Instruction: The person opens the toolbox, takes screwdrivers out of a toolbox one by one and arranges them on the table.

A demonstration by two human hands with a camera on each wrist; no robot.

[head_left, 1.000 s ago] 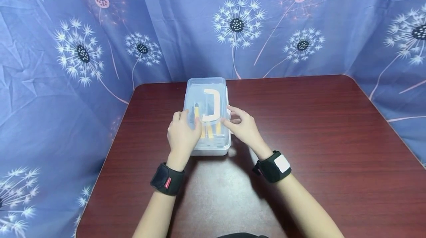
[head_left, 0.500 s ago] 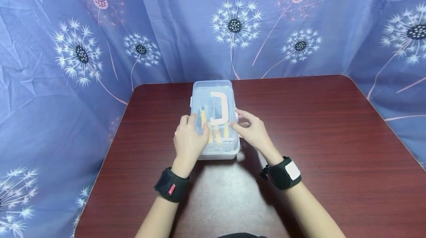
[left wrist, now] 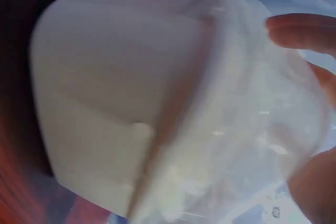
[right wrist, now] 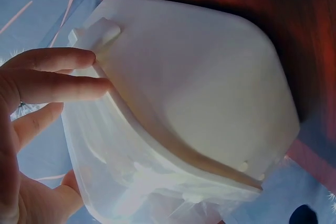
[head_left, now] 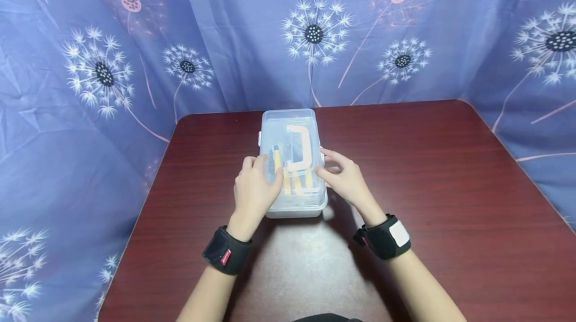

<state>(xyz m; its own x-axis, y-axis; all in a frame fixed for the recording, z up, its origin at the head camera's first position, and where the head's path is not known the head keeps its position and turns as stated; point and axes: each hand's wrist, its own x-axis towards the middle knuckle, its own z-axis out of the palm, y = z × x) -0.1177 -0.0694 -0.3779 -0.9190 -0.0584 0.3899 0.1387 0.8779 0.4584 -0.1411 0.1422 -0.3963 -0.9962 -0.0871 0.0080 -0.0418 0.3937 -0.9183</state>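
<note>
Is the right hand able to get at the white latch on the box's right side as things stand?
Probably yes: the right hand lies against that side of the clear plastic box, its fingers beside the latch, nothing between.

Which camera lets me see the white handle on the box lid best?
The head view: the white handle lies flat on the clear box, seen whole from above. Both wrist views show only the box's white base and cloudy lid up close, with no handle to make out.
</note>
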